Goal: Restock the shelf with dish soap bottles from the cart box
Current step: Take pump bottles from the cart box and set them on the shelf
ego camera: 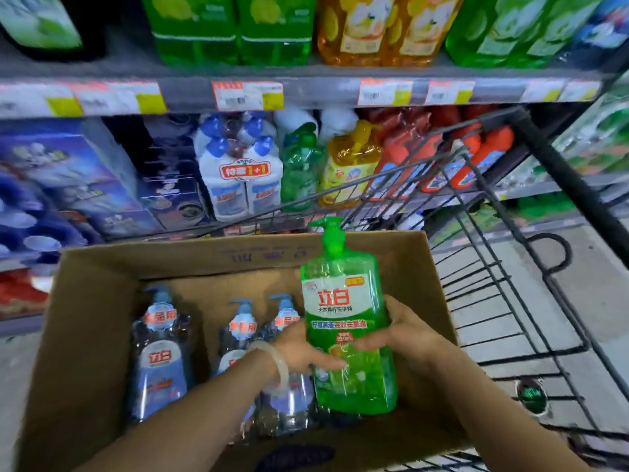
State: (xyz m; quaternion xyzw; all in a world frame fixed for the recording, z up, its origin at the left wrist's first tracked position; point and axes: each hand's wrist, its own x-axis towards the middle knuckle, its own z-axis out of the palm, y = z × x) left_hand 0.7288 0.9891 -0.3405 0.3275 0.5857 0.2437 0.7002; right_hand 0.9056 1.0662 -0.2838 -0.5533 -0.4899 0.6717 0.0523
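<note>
Head view: both hands, left [299, 349] and right [405, 335], grasping green bottle [347, 335], upright, pump up, seemingly above box [88, 318].

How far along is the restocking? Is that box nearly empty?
Already done: the shelf holds a green pump bottle, but who put it there is unclear. In hand: the left hand and right hand grip a green dish soap bottle upright over the cardboard box. Left: at least three blue-labelled bottles stand in the box.
</note>
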